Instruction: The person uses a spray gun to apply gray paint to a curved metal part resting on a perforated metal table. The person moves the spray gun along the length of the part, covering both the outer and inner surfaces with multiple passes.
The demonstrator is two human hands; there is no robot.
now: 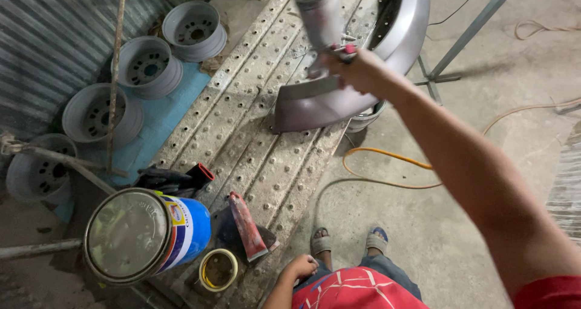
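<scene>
A: Where are the hands?

B: The right hand (358,72) has its fingers wrapped around a spray gun (321,18), held over a curved grey fender (339,97) on the studded metal table (242,121). The left hand (301,266) rests curled on the table's edge.

A: How far along?

B: The fender looks evenly grey; whether it is fully coated, I cannot tell.

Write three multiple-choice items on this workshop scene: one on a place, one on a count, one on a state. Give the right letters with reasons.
1. Where does the large paint can lie?
A. on the studded metal platform's near left corner
B. inside a wheel rim
C. on the grey fender

2. How many grey wheel rims line the corrugated wall?
A. two
B. four
C. six

3. What is the right hand doing?
A. resting open
B. gripping a spray gun
C. holding a brush

Answers: 1 A, it lies on its side on the platform. 2 B, four sit in a row. 3 B, fingers close round the spray gun near the fender.
</scene>
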